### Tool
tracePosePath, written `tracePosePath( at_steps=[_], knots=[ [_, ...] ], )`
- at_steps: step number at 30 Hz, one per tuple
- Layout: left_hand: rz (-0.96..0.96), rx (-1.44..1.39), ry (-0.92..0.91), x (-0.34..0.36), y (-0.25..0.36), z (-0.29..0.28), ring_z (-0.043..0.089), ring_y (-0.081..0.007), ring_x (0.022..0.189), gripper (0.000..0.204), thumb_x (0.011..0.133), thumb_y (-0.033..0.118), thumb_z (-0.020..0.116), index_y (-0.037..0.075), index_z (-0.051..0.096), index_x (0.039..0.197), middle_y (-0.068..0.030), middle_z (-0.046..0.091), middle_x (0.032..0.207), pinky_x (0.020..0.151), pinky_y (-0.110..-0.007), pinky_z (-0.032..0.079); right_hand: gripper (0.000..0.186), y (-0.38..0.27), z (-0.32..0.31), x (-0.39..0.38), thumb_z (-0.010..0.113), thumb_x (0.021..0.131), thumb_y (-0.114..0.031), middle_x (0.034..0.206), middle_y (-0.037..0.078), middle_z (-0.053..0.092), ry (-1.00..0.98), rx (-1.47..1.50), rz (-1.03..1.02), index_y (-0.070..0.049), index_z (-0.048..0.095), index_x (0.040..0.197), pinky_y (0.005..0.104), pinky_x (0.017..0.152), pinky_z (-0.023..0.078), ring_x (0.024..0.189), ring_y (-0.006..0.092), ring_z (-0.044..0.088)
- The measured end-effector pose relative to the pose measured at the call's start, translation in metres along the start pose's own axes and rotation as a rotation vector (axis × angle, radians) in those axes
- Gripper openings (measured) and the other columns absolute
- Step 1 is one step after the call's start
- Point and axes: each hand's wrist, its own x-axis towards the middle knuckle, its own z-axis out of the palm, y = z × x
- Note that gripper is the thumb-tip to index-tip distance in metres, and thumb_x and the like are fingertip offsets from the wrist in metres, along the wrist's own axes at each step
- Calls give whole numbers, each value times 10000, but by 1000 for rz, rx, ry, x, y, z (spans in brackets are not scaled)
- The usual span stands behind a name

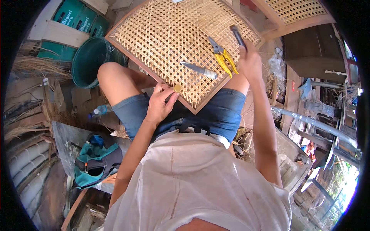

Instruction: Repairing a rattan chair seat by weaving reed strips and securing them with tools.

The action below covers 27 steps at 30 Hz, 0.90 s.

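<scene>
A woven cane panel (162, 42) in a brown wooden frame rests across my lap, one corner pointing toward me. My left hand (160, 103) is closed at the panel's near left edge, its fingertips pinching a small yellowish round piece (177, 88) against the weave. Over the panel's right edge, my right hand (251, 64) grips a short, dark, bar-shaped tool (238, 36), its exact kind unclear. Pruning shears (225, 59) with yellow handles lie on the cane beside that hand, jaws pointing away. Left of them lies a knife (198, 70) with a pale handle.
A green bucket (83, 63) stands left of my knee, near green crates (79, 19). Lower left are a teal and black bag (96, 159) and a plastic bottle (102, 109). Another cane-filled frame (295, 11) is at the far right, above a dark cabinet (314, 52).
</scene>
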Motion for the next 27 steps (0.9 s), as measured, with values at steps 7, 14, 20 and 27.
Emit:
tracePosePath(
  at_steps=[7,14,20,27],
  knots=[
    [14,-14,-2,0,-1,3,613,-266,882,172,872,92,775,16,728,1018,-115,596,952,800,-345,527,446,-101,-91,-108,657,996,-236,892,138,681,-295,336,-330,-124,600,1424,414,604,552,727,283,702],
    [70,56,-16,9,-8,-7,621,-281,901,173,854,79,777,12,713,1001,-126,606,970,818,-351,528,546,-117,-74,-105,726,902,-135,728,64,526,-301,12,-676,-150,596,1432,388,539,504,575,229,578],
    [66,-37,38,13,5,-4,625,-313,940,151,868,117,753,52,728,1002,-133,611,967,846,-391,538,538,-119,-81,-105,728,885,-112,841,79,628,-290,170,-551,-168,614,1408,411,582,523,652,271,642],
    [18,-79,13,7,14,-10,631,-310,903,167,884,108,757,30,724,1028,-139,613,947,810,-370,537,533,-119,-77,-102,733,882,-136,828,72,641,-412,93,-534,-180,620,1401,404,607,540,634,268,640]
  ],
)
